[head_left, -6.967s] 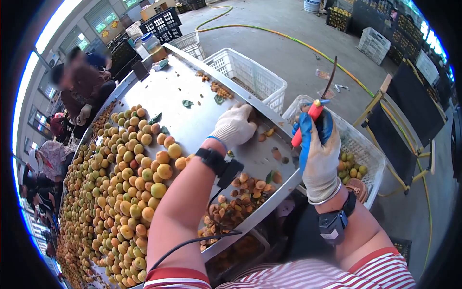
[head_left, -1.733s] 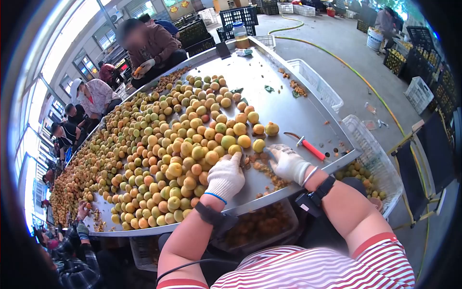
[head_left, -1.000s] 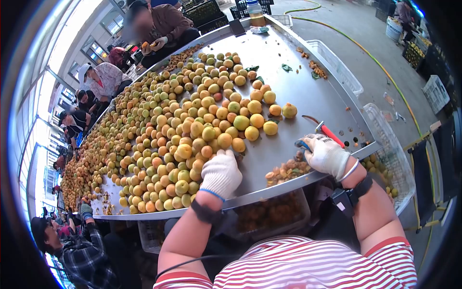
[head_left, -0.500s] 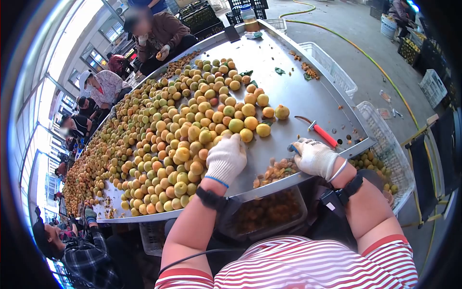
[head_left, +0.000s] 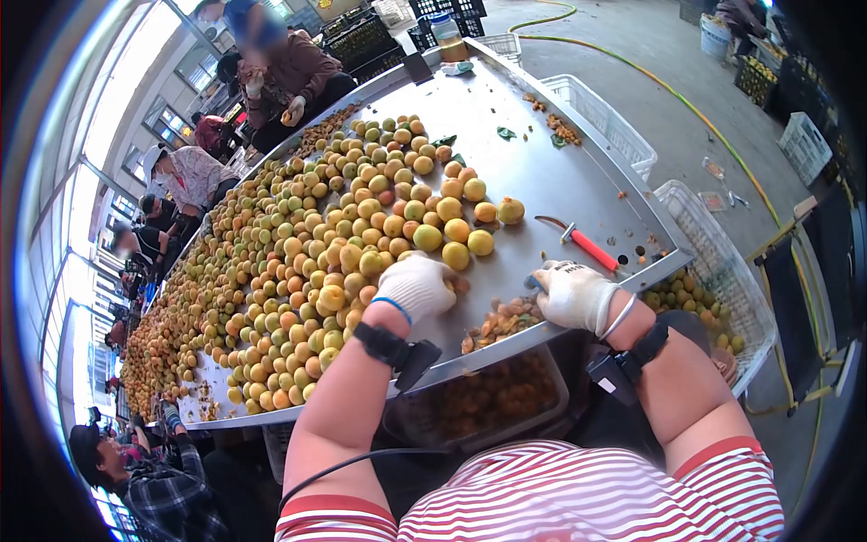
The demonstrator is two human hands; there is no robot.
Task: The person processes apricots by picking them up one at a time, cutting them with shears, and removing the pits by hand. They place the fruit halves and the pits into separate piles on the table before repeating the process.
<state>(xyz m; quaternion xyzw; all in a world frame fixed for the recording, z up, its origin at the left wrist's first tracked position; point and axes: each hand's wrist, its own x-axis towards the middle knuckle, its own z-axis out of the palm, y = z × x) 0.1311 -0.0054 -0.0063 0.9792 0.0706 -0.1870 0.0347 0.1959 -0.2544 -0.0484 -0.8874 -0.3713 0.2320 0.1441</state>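
My left hand, in a white knit glove, is closed at the near edge of the apricot pile. An orange apricot shows at its fingertips, mostly hidden by the glove. To the right, my gloved right hand is curled over the table's front edge, a small grey-blue piece showing at its thumb; what that piece is I cannot tell. Torn apricot scraps lie between the two hands. Just beyond my right hand rests a curved knife with a red handle.
The metal table has a raised rim. Below it stands a tub of fruit; a white crate is at the right. A jar stands at the far corner. Several people work along the left side, one in a plaid shirt.
My left hand has drawn back from the pile and turned inward, with an apricot now at its fingertips. My right hand stays near the scraps. The view has shifted slightly.
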